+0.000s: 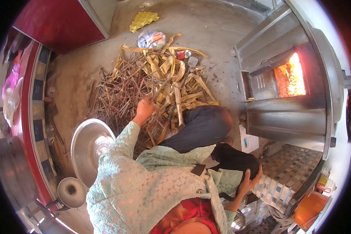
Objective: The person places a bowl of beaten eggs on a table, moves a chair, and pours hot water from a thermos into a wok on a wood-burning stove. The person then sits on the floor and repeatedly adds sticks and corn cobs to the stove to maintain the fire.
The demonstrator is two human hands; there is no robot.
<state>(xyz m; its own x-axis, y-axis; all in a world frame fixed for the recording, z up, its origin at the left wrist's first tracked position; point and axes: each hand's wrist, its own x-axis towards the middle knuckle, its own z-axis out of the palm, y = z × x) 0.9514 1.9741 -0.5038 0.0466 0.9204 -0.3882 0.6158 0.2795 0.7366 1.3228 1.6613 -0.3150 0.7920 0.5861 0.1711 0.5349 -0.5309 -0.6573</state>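
Note:
A heap of dry twigs and pale dry corn husks lies on the floor in front of me. My left hand reaches into the middle of the heap, its fingers closed around twigs; their tips are partly hidden among the sticks. My right hand rests on my dark-trousered knee with its fingers apart and holds nothing. To the right stands a metal stove, its door open and bright flames burning inside.
A wide metal basin and a smaller round pan sit at my left. Beyond the heap are a clear plastic bag and a yellow egg tray. A tiled ledge and an orange container are at the lower right.

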